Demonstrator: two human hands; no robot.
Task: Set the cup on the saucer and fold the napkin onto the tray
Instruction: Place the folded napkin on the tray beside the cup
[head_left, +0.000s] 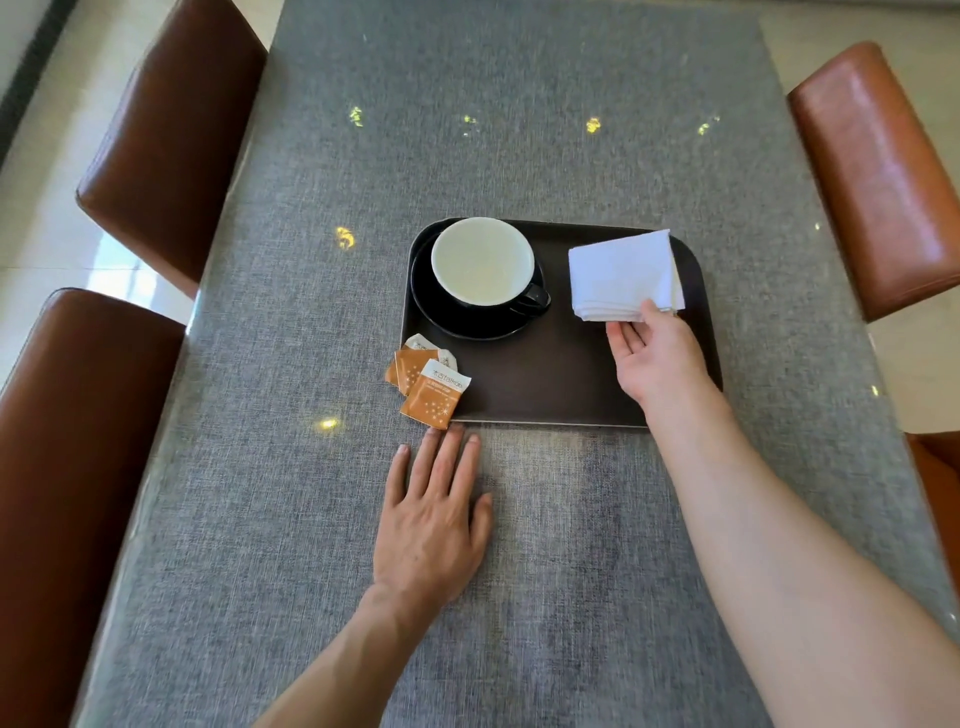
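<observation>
A black cup (485, 262) with a pale inside stands upright on a black saucer (467, 322) at the left of a dark brown tray (545, 384). A white napkin (623, 273), folded into a square, lies on the tray's right side. My right hand (657, 356) is at the napkin's near edge, thumb on top and fingers under that edge, pinching it. My left hand (434, 514) lies flat on the table just in front of the tray's near left corner, fingers straight, holding nothing.
Orange sachets (428, 382) lie at the tray's left edge, partly on the grey tablecloth (311, 519). Brown leather chairs stand at the left (171, 135) and the right (878, 176) of the table.
</observation>
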